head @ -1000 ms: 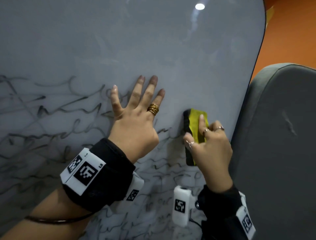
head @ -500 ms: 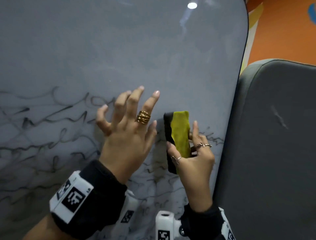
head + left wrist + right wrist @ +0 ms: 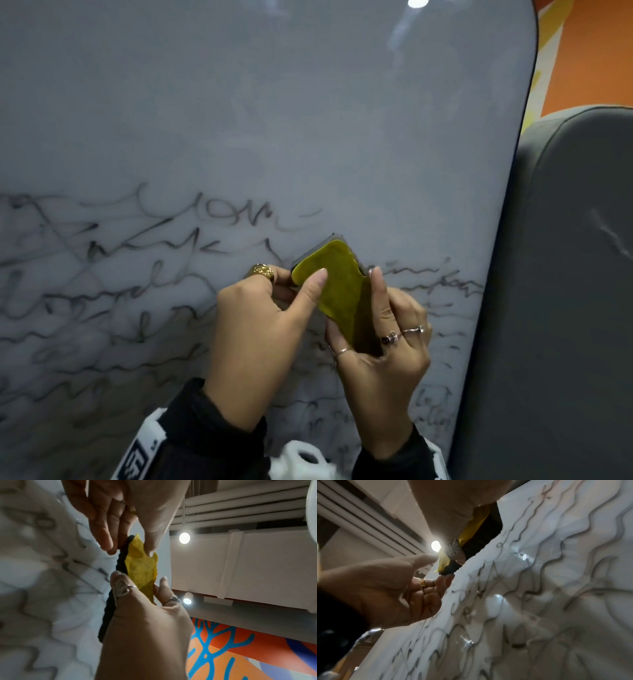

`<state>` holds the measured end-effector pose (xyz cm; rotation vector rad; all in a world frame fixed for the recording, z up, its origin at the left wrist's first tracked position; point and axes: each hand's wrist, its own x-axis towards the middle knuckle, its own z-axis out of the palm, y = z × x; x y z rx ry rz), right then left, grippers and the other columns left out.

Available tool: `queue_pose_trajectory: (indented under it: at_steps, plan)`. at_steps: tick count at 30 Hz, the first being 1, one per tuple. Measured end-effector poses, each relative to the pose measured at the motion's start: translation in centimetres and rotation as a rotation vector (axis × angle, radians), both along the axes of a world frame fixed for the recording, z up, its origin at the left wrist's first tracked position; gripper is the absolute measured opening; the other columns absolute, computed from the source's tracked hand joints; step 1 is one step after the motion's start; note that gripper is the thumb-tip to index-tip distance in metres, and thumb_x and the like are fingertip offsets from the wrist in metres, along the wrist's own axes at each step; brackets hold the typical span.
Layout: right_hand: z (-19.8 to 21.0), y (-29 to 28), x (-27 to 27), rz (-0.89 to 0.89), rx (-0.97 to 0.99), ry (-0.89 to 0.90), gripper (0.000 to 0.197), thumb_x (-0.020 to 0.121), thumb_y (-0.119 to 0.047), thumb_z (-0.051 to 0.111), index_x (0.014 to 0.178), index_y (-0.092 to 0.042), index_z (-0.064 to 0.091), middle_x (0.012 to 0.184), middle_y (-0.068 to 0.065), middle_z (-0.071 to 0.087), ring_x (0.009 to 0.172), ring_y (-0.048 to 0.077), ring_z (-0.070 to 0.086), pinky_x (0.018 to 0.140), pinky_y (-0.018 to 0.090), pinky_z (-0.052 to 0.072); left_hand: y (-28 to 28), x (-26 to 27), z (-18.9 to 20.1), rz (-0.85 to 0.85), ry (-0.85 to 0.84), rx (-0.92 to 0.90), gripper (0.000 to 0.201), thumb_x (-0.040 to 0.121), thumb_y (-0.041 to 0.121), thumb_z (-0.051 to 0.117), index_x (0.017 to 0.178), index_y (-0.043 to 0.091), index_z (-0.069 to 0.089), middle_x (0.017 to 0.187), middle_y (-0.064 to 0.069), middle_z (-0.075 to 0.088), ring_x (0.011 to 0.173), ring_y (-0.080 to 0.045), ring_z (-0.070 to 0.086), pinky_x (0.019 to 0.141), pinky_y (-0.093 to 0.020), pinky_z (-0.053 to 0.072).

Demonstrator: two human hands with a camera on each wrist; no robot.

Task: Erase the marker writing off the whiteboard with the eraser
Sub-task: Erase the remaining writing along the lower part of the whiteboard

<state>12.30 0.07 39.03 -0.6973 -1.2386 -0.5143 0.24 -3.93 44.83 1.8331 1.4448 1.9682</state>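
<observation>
Both hands pinching yellow-backed black felt eraser [image 3: 337, 291] held against grey glossy whiteboard [image 3: 274, 120], left hand [image 3: 255, 329] thumb and fingers nipping its upper corner, right hand [image 3: 380, 363] gripping its lower end, smeared black marker writing [image 3: 102, 274] around eraser illegible, wrist-band code tag unreadable.

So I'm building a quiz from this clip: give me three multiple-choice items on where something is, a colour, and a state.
1. Where does most of the marker writing sit on the whiteboard?
A. top half
B. lower half
C. right edge only

2. What colour is the eraser's top face?
A. yellow
B. red
C. white

3. How is the eraser held?
A. left hand alone
B. lying free
C. both hands

Answers: 1 B, the upper board is wiped grey while scribbles fill the lower part. 2 A, yellow over a black pad. 3 C, the left hand pinches its upper end and the right hand grips its lower end.
</observation>
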Motion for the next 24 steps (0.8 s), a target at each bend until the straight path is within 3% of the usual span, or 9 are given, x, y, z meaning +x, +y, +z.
queue_pose_trajectory:
  at_steps: [4,8,11,14,17,20,22,24]
  plan:
    - [-0.3,-0.4,-0.6,0.059,0.016,0.021,0.06,0.076,-0.032,0.077,0.126,-0.008,0.053,0.105,0.001,0.057,0.093,0.023,0.057,0.081,0.044,0.051,0.1,-0.1,-0.2,-0.052,-0.062,0.011,0.038,0.071,0.057,0.063,0.075,0.019,0.062,0.062,0.005,0.068,0.057,-0.003,0.066,0.06,-0.024,0.053]
    - [-0.3,-0.8,-1.2,0.189,-0.037,0.041,0.06,0.077,-0.034,0.075,0.125,-0.006,0.056,0.113,0.001,0.057,0.097,0.022,0.059,0.086,0.035,0.052,0.4,0.1,-0.6,-0.147,-0.168,0.004,0.043,0.078,0.055,0.066,0.09,0.015,0.059,0.077,-0.003,0.071,0.072,-0.014,0.07,0.07,-0.044,0.057]
    - [-0.6,-1.0,-1.2,0.437,-0.101,0.074,0.053,0.082,-0.033,0.07,0.124,-0.004,0.057,0.117,0.005,0.061,0.106,0.016,0.061,0.091,0.026,0.05,0.4,-0.5,-0.3,-0.15,-0.173,0.033,0.035,0.078,0.052,0.059,0.092,0.02,0.056,0.08,-0.003,0.067,0.074,-0.016,0.068,0.071,-0.046,0.057]
    - [-0.8,-0.9,-0.7,0.679,-0.198,0.217,0.054,0.082,-0.035,0.069,0.132,-0.019,0.054,0.114,-0.003,0.066,0.102,0.014,0.065,0.088,0.025,0.051,0.4,-1.4,-0.1,-0.16,-0.14,0.036,0.035,0.08,0.054,0.056,0.096,0.022,0.055,0.084,-0.003,0.066,0.076,-0.017,0.066,0.07,-0.044,0.055]
    - [-0.5,-0.8,-0.5,0.843,-0.337,0.314,0.046,0.073,-0.038,0.072,0.118,-0.032,0.064,0.103,-0.008,0.07,0.098,0.014,0.066,0.086,0.025,0.051,0.5,-1.3,-0.1,-0.178,-0.139,0.002,0.04,0.077,0.06,0.056,0.098,0.026,0.055,0.089,-0.002,0.067,0.08,-0.016,0.067,0.071,-0.045,0.055]
    - [-0.3,-0.9,-0.3,0.881,-0.35,0.3,0.036,0.071,-0.033,0.075,0.106,-0.026,0.073,0.098,-0.004,0.07,0.095,0.018,0.066,0.086,0.029,0.052,-0.1,-0.4,-0.1,-0.104,-0.078,0.024,0.046,0.072,0.065,0.056,0.101,0.028,0.056,0.091,0.009,0.066,0.082,-0.001,0.065,0.072,-0.029,0.056]
    - [-0.3,-0.9,-0.2,0.865,-0.326,0.261,0.033,0.07,-0.027,0.078,0.103,-0.023,0.074,0.096,-0.007,0.07,0.092,0.015,0.067,0.083,0.023,0.052,-0.7,0.4,0.1,-0.034,-0.023,0.013,0.061,0.062,0.075,0.056,0.105,0.032,0.053,0.098,0.013,0.062,0.085,0.006,0.06,0.067,-0.013,0.05]
    - [-0.2,-0.9,-0.3,0.849,-0.293,0.185,0.032,0.072,-0.021,0.074,0.104,-0.019,0.071,0.098,-0.012,0.069,0.092,0.008,0.066,0.081,0.017,0.051,-0.9,1.0,0.5,0.043,0.019,0.008,0.069,0.055,0.079,0.064,0.106,0.035,0.047,0.104,0.013,0.056,0.087,0.009,0.057,0.069,-0.006,0.045]
